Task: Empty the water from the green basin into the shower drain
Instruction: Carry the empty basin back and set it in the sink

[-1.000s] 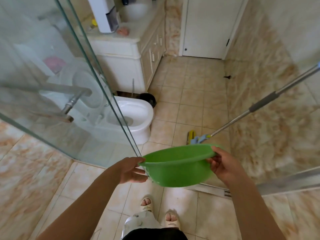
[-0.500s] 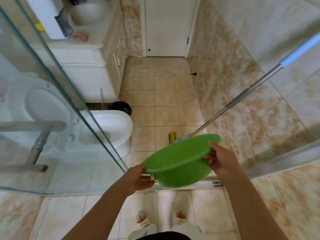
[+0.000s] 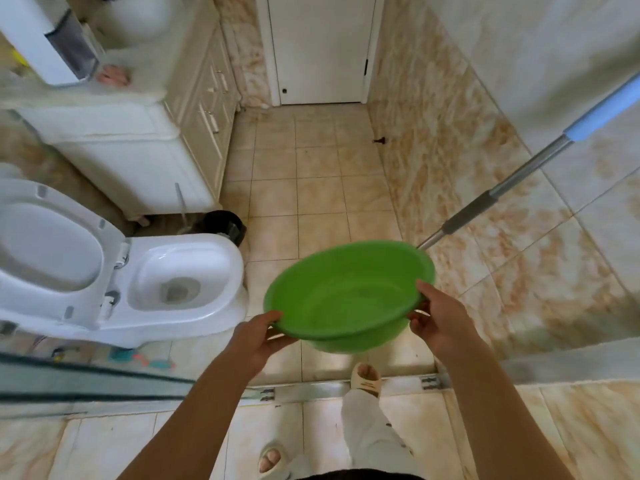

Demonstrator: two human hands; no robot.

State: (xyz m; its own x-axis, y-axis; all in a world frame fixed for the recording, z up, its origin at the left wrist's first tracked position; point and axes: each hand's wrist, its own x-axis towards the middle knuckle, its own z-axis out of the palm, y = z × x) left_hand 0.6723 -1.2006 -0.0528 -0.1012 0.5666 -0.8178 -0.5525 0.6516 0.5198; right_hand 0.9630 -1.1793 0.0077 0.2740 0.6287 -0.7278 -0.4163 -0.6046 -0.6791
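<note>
You've got the round green plastic basin (image 3: 349, 294) up in the air between both hands, out over the beige floor tiles (image 3: 318, 199), just past the metal shower door track (image 3: 311, 389). Your left hand (image 3: 258, 341) is pinching the near-left rim, thumb on top and fingers tucked under, and your right hand (image 3: 438, 322) is clamped on the right rim the same way. The basin is tipped toward you, so the inside shows, and I honestly can't tell if there's any water left in it; it's too blurry.

Stuff that could bite you here:

- One slippered foot (image 3: 365, 375) is planted right on the track while the other is behind it — trip there and the basin goes flying.
- If water is still in there, that tilt sends it over the near rim onto your legs or the dry tiles, not down any shower drain, which I can't see at all.
- The metal mop pole (image 3: 485, 202) leans on the marbled wall just behind the basin's far edge — bump it and it slides down.
- The white toilet (image 3: 166, 282) is close on your left, so a wide swing clips it.
</note>
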